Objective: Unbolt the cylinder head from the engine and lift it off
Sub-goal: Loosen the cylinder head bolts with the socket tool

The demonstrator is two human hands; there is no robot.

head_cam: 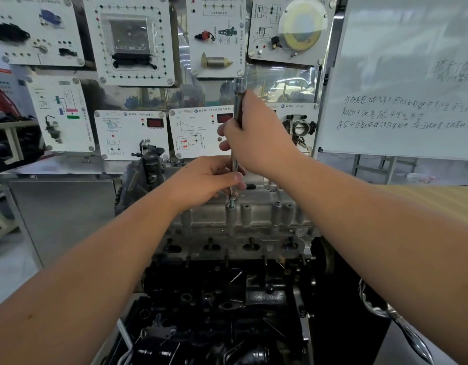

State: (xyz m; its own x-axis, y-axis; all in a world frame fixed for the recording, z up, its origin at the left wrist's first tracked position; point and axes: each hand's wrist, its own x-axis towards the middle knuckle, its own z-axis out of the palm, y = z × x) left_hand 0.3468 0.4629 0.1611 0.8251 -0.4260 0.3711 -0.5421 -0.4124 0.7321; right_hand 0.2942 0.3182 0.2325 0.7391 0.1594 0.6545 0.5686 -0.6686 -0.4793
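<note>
Grip: my right hand (254,133) wraps the long slim steel driver (237,106); left hand (206,177) pinches its shaft.
Care: keep it plumb over the bolt (232,205) in the grey aluminium cylinder head (254,219).

Even, bright indoor light; glare on the whiteboard (401,75); wide-angle bending at the edges; the dark lower engine (222,312) loses detail.

place: automotive training workshop | evidence: wall demo panels (133,38) with car parts; whiteboard (401,75); engine (227,285) on stand
</note>
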